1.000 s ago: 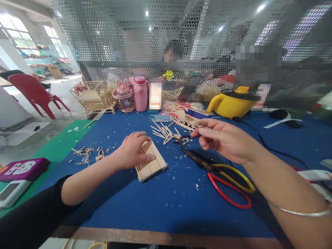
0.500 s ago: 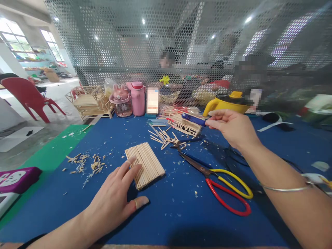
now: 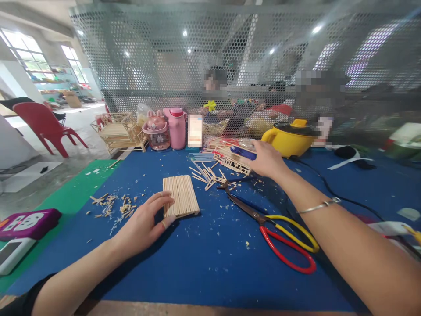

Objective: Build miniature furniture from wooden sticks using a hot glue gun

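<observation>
A flat panel of pale wooden sticks (image 3: 182, 195) lies side by side on the blue table. My left hand (image 3: 144, 226) is at its left edge, fingers on top and thumb by the front corner. My right hand (image 3: 268, 160) reaches forward, its fingers closed round the right end of a blue elongated tool (image 3: 243, 152), whose kind I cannot make out. Beneath this tool is a small lattice piece of wooden sticks (image 3: 235, 166). Loose sticks (image 3: 208, 175), dark-jawed pliers (image 3: 226, 185) and scissors with red and yellow handles (image 3: 259, 217) lie nearby.
Wood scraps (image 3: 110, 205) litter the left. Along the back stand a wooden stick model (image 3: 118, 131), a pink bottle (image 3: 176, 129), a lit phone (image 3: 195, 130) and a yellow pot (image 3: 292, 140), before a perforated metal screen (image 3: 158, 70). A black cord (image 3: 332, 186) runs right.
My right hand has moved left and forward along the blue tool. My left hand has shifted from lying on the stick panel to its left edge, and the panel has turned squarer to me.
</observation>
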`<state>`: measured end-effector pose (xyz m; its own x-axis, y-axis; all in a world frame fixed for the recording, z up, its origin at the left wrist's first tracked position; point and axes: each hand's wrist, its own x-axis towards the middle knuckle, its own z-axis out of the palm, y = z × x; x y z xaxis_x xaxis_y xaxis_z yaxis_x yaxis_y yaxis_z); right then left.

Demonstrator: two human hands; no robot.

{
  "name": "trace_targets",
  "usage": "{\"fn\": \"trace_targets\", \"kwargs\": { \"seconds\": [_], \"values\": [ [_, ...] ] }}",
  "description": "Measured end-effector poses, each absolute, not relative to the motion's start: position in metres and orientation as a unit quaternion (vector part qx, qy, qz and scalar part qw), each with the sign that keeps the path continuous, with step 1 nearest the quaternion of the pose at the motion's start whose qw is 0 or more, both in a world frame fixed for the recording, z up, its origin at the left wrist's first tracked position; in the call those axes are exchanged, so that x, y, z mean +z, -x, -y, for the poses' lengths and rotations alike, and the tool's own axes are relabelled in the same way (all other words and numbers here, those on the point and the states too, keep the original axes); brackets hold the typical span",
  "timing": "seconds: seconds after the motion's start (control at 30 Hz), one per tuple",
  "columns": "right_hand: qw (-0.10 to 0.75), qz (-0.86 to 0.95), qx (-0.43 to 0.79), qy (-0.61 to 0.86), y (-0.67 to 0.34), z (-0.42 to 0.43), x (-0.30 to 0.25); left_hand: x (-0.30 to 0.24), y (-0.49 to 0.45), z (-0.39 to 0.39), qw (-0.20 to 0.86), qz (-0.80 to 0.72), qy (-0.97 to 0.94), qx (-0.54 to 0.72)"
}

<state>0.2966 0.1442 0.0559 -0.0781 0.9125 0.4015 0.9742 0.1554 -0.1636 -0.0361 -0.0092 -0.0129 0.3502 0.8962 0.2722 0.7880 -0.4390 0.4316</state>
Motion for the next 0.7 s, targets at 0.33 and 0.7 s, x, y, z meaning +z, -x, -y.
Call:
{"fn": "trace_targets", "kwargs": {
  "seconds": [0.33,0.7],
  "values": [
    [0.09,0.729,-0.047,0.677,-0.304,-0.19,0.058,0.011,0.022,0.0,0.026,-0.458,-0.869,0.187],
    [0.212,0.707,-0.057,0.673,-0.295,-0.181,0.056,0.001,-0.002,-0.014,0.044,-0.488,-0.844,0.22]
  ]
}}
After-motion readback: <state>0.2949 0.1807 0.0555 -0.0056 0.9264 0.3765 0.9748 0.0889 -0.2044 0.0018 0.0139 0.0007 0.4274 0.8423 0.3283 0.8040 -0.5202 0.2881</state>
